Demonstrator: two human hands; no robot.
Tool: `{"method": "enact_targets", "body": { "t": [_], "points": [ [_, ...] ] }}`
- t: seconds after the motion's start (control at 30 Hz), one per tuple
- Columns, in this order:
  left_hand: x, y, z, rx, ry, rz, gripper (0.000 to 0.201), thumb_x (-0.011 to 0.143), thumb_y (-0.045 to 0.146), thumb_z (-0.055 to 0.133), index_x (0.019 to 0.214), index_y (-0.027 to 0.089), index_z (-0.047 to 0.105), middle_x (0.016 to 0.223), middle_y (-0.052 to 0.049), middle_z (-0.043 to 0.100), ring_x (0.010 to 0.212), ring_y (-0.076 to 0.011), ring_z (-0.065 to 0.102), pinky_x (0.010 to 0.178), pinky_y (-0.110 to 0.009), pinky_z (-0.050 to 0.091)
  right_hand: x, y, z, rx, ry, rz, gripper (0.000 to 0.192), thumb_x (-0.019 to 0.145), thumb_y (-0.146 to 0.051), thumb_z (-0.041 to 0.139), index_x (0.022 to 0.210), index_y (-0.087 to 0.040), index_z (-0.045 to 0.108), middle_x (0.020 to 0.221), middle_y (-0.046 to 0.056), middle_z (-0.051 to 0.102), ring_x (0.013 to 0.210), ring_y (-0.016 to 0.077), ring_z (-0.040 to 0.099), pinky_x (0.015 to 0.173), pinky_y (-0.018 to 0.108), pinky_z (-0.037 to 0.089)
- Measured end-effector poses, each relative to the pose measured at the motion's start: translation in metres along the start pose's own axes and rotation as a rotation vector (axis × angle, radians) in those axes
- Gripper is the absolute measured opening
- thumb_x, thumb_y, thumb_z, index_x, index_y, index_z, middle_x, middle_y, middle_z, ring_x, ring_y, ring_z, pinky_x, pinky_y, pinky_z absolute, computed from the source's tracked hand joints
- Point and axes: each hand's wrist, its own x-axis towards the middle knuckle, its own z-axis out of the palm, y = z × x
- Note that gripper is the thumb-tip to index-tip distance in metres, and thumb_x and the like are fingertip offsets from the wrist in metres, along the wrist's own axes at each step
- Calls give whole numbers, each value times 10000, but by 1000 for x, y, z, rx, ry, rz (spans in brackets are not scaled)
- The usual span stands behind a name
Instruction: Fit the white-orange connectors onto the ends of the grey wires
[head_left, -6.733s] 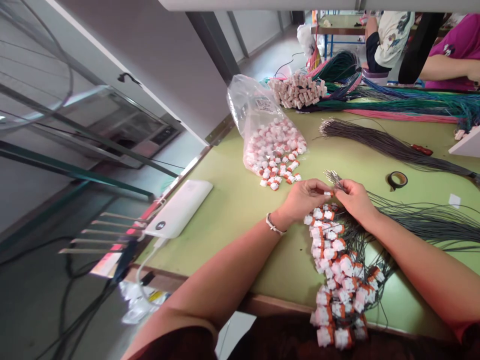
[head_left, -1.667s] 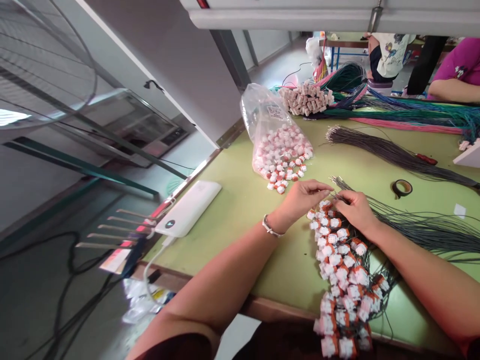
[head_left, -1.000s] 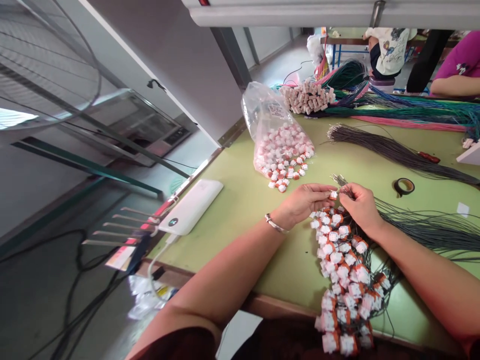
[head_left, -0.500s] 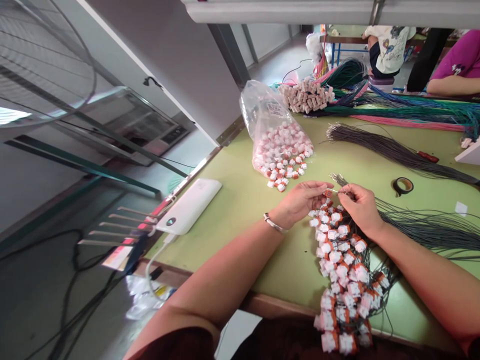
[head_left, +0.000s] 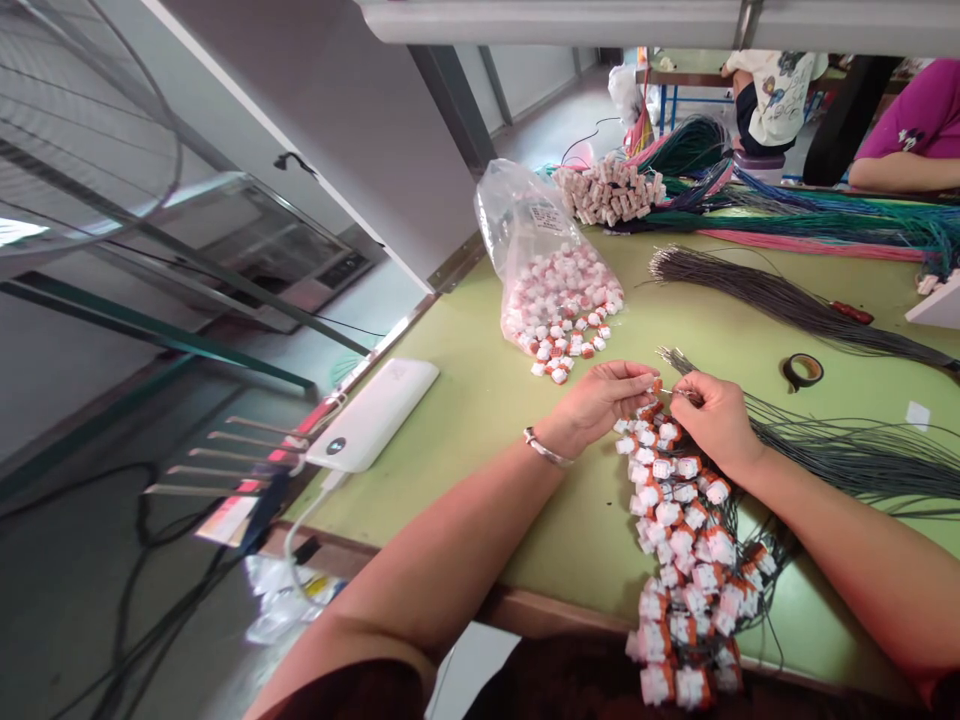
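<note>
Mid-frame: left hand [head_left: 600, 405] pinching a small orange-white connector [head_left: 657, 385], right hand [head_left: 712, 420] closed on a thin wire [head_left: 670, 391] beside it. Label on clear bag [head_left: 541, 265], upper centre, too blurry to read.

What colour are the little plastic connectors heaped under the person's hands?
White and orange-red. The connectors show best in the head view, just below the left hand and right hand.

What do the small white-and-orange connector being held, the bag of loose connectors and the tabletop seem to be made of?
Small white-and-orange connector, pinched in the left hand: likely moulded plastic, opaque and matt. Clear bag: thin plastic film, see-through, crinkled and glossy. Pale green tabletop: probably a laminate or rubber mat, smooth with a soft sheen; unclear which.
</note>
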Motion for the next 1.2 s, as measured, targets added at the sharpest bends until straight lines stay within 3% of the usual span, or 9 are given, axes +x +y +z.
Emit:
{"method": "enact_targets", "body": {
  "t": [0.17,0.47,0.7,0.83,1.0,1.2],
  "points": [
    [-2,0,2,104,29,110,167,657,163,788,770,99,684,682,-24,683,597,-87,635,621,-204,512,0,2,1,-59,15,-15,92,691,-214,506,612,-193,547,516,-41,486,497,97,414,528,229,323],
    [0,0,0,8,10,25,130,690,142,760,783,91,685,727,-34,688,646,-92,656,687,-204,532,0,1,-1,-28,22,-20,107,698,-225,494,609,-194,544,510,-40,474,487,97,405,520,224,332],
    [-3,0,3,144,15,123,215,623,214,813,763,111,686,680,-19,686,620,-96,638,661,-226,519,1,3,0,-96,21,-11,91,679,-229,505,627,-199,573,523,-24,518,508,115,446,536,234,351],
    [-4,-2,9,299,24,215,231,600,243,824,735,107,695,653,-25,685,589,-96,609,621,-229,498,2,7,1,13,-44,8,92,678,-240,500,631,-196,565,531,-29,516,511,109,438,522,229,343],
    [-2,-8,13,257,25,215,259,570,268,841,705,110,687,663,-25,683,599,-100,599,616,-234,481,5,5,0,135,-128,71,113,663,-268,498,576,-196,496,491,-48,434,490,97,372,492,230,317],
    [0,-10,9,116,-15,169,285,582,278,840,733,116,660,650,-20,671,582,-106,604,601,-246,482,6,3,-2,251,-36,135,77,644,-267,518,616,-197,507,514,-50,435,495,97,368,478,232,314]
  ]
}}
